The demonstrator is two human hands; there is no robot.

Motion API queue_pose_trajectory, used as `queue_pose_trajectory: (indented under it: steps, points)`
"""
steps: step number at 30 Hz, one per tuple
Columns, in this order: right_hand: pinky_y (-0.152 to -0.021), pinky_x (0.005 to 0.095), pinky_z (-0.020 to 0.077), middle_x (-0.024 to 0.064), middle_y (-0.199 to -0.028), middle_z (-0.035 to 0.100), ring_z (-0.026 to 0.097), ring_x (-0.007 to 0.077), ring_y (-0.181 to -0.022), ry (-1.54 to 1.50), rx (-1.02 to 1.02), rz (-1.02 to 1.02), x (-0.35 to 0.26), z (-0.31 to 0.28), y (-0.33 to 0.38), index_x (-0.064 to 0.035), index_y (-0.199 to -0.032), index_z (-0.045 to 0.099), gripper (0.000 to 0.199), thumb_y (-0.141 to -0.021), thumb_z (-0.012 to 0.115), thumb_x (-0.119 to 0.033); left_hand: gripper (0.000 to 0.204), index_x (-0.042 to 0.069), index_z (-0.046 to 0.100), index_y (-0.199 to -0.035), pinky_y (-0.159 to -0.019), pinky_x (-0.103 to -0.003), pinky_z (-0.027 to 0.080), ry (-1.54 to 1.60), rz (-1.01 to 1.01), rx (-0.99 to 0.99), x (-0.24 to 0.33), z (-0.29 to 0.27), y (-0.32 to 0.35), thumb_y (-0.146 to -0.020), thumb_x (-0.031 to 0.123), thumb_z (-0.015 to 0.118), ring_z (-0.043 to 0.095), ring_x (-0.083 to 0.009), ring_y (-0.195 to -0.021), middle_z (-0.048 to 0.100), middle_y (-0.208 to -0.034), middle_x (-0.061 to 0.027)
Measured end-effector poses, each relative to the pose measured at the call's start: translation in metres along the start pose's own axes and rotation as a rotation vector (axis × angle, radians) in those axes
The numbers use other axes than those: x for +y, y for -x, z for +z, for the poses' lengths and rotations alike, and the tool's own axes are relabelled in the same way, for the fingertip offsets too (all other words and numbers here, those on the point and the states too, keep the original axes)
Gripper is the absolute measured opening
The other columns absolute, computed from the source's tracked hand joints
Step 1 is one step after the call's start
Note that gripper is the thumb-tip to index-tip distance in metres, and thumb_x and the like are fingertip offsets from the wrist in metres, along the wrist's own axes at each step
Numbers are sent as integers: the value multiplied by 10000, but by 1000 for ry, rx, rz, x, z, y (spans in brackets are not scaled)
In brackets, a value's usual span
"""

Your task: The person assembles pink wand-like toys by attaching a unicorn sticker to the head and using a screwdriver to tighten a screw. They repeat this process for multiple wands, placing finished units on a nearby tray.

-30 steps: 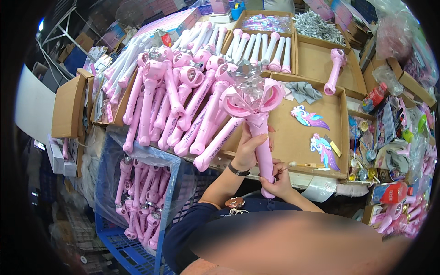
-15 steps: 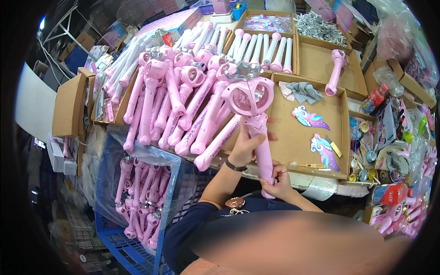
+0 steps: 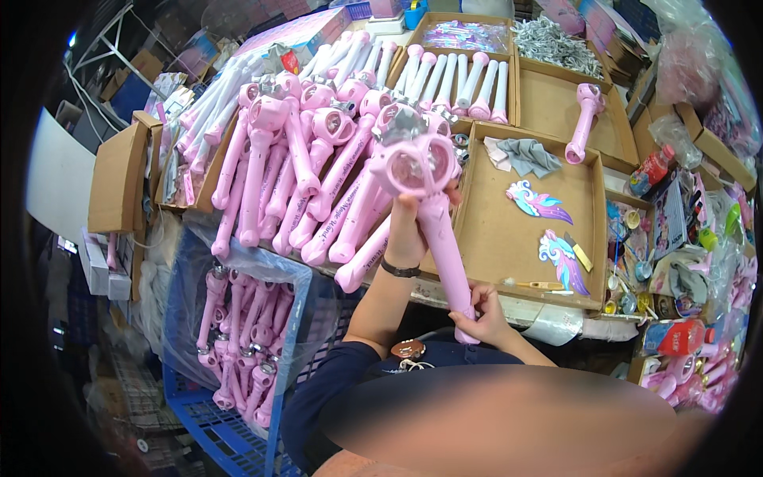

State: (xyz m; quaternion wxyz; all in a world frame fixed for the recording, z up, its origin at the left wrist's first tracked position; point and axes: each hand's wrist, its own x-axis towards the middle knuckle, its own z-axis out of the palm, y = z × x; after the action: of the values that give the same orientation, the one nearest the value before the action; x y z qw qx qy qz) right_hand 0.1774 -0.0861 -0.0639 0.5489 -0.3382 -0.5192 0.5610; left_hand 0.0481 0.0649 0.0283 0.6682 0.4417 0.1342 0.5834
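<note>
A pink toy wand (image 3: 447, 254) with a round windowed head and a silver crown stands upright, slightly tilted, before me. My left hand (image 3: 408, 230) is closed round it just under the head. Lower down, my right hand (image 3: 483, 314) grips the bottom end of the handle. Behind the wand's head lies a pile of similar pink wands (image 3: 266, 167), some with dark lettering. To the right, a shallow cardboard tray (image 3: 485, 230) holds two blue and purple wing-shaped pieces (image 3: 540, 203), a grey cloth (image 3: 528, 157) and a thin wooden-handled tool (image 3: 540, 285).
Below left, a blue plastic crate (image 3: 296, 334) lined with clear film holds more wands. White-handled wands (image 3: 477, 87) fill a box at the back. Another cardboard tray (image 3: 548, 103) has one pink wand in it. Small paint pots (image 3: 632, 220) and red-labelled bottles (image 3: 652, 168) stand at the right.
The wand's head has swung a little left and down, and my left hand has shifted left with it. My right hand stays at the handle's bottom end.
</note>
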Motion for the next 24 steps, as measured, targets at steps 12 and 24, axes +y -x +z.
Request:
queue_pose_trajectory:
  steps: [12,24]
  points:
    - [-706,251,411,54,-881,471,470,102,-796,-140,53,209,-18,-25,3,-118,-904,319,505,-668,758,-41,515,-25,291,-1321,-883,-276,445,-397,200,207,19,-6,-14,-882,49,551,502,-164,-1065,435,-1239,-145]
    - [-577,339,545,310,-1192,481,651,282,-732,-775,-170,364,-31,-28,-5,-123,-906,286,479,-704,708,-20,438,-8,317,-1311,-898,-320,462,115,97,102,12,-19,-11,-916,71,487,509,-187,-1090,474,-1226,-110]
